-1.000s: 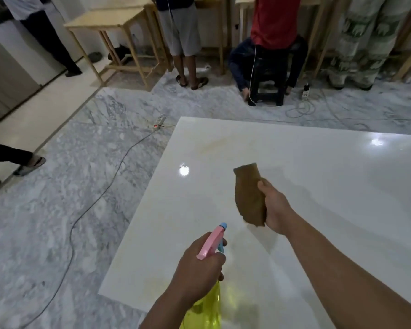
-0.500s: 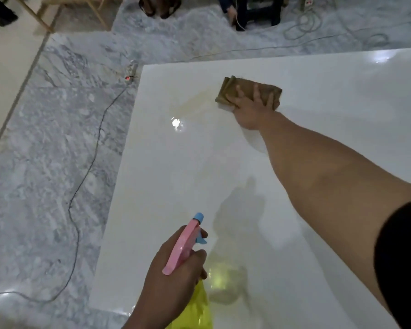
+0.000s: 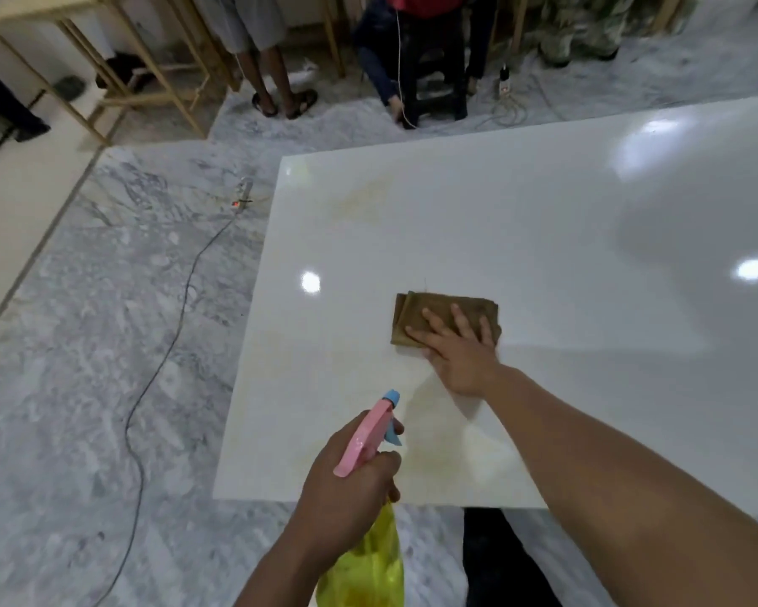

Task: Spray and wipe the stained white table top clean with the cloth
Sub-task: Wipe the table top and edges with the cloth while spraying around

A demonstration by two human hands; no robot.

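The right hand (image 3: 458, 350), fingers flat on the folded brown cloth (image 3: 438, 317), has dragged it back from the far yellowish stain (image 3: 362, 197) on the glossy white table top (image 3: 543, 238) toward the yellow spray bottle (image 3: 368, 558) gripped by the left hand (image 3: 346, 488), so that stain remains unwiped.

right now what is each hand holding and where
Left hand grips the spray bottle around its neck. Right hand holds nothing; it presses flat on the cloth.

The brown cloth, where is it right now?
In the head view, the brown cloth lies flat on the white table top, near its left side, under the right hand, just beyond the spray bottle.
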